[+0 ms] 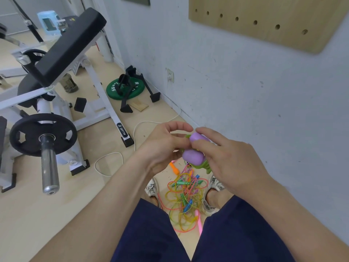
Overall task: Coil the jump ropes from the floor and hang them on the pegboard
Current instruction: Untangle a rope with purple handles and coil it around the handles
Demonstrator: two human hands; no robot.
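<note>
Jump rope gripped by both hands, wall close right

A home gym: weight bench, weight plates, and a barbell sleeve.

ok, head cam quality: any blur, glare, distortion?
Head view: wide-angle stretch skews the pegboard and weight bench near the edges; light soft and even, no hard shadows; small highlight on the chrome bar; left hand, right hand and purple handles slightly soft, rope pile readable.
</note>
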